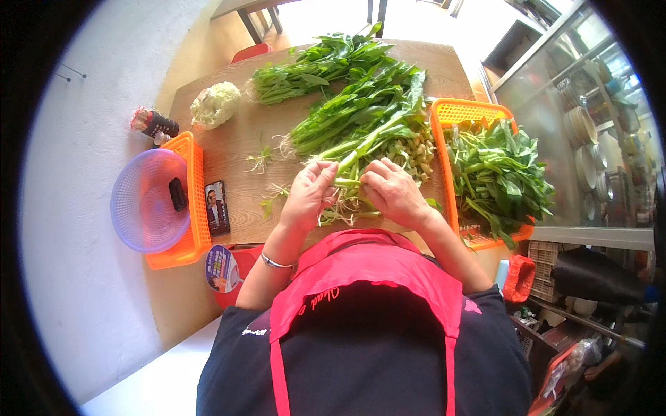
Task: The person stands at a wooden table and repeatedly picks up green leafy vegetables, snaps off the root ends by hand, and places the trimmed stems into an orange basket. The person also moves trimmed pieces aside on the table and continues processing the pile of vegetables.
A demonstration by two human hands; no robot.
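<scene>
My left hand point(311, 193) grips the lower part of a green leafy vegetable stalk point(347, 164) near the table's front edge. Close on its right, my right hand point(393, 191) pinches a pale green stem that spans the gap between both hands. Rooted ends and cut pieces point(346, 208) lie below and between them. Beyond, a large bunch of leafy greens point(359, 106) lies across the wooden table point(244, 182), with a second bunch point(307, 75) farther back. Yellowish trimmings point(411, 156) are heaped behind my right hand.
An orange basket point(442, 171) of leafy greens stands at the right. At the left are an orange basket point(196, 203) with a purple colander point(148, 229), a smartphone point(217, 208) and a cauliflower head point(215, 105). A glass-fronted cabinet point(551, 156) stands beyond the right basket.
</scene>
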